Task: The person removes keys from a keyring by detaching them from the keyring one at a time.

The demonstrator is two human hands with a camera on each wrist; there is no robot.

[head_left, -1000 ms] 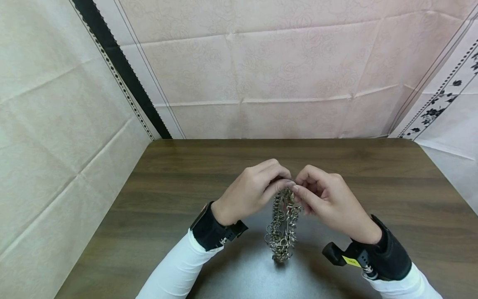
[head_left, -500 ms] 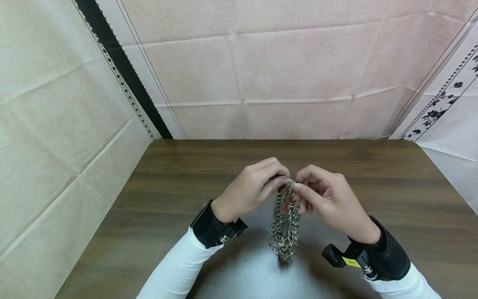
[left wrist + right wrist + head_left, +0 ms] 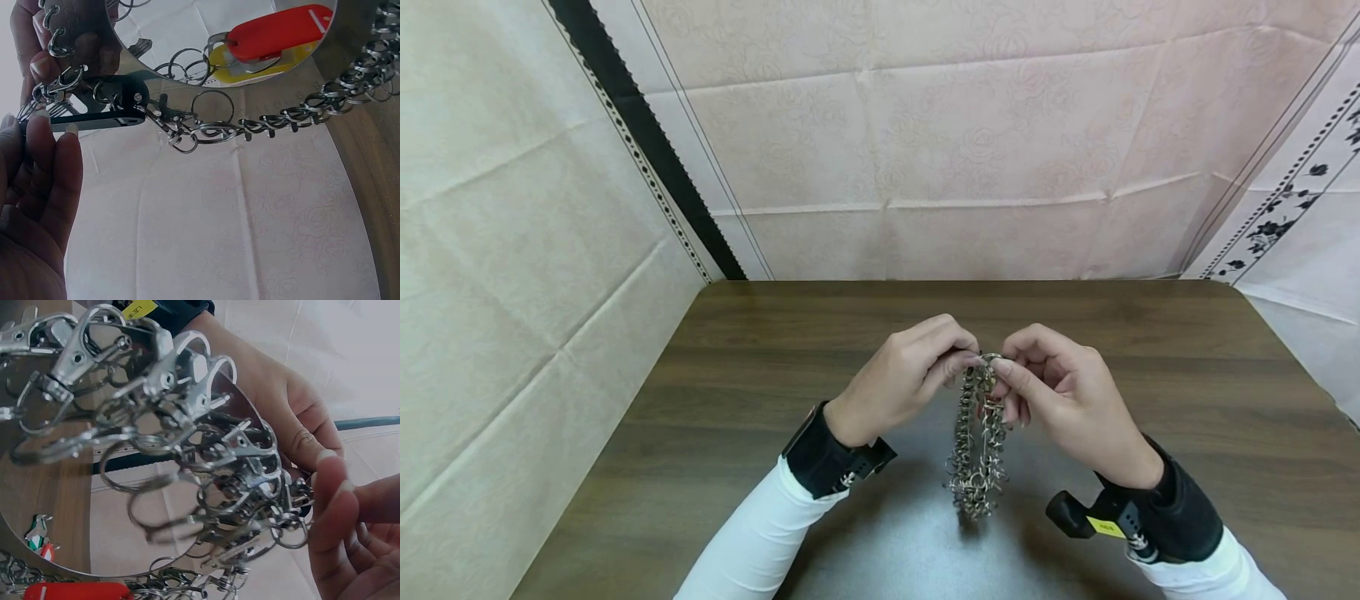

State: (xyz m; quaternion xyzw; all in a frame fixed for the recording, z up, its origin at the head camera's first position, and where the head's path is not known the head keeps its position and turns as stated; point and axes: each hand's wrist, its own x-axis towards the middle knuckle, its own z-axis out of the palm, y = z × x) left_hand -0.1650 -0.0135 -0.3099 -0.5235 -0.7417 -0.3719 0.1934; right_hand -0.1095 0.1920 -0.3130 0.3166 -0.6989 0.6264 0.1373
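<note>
A looped bunch of metal clasps and key rings hangs from both hands in the head view. My left hand pinches its top between thumb and bent fingers. From the other side, my right hand holds the top with thumb and forefinger close together. In the left wrist view, the left hand has its fingertips at a dark bar beside several rings. A red key tag overlaps a yellow tag. Clasps fill much of the right wrist view, reaching the fingers of the right hand.
Beneath the hands is a wooden table with a glossy patch near its front. Pale patterned cloth hangs behind it, with more cloth at both sides. Black bands with devices are strapped around the wrists.
The hands have drawn slightly apart, the right hand shifting a little to the right. The bunch has moved slightly right and turned, and its top ring now shows between the hands.
</note>
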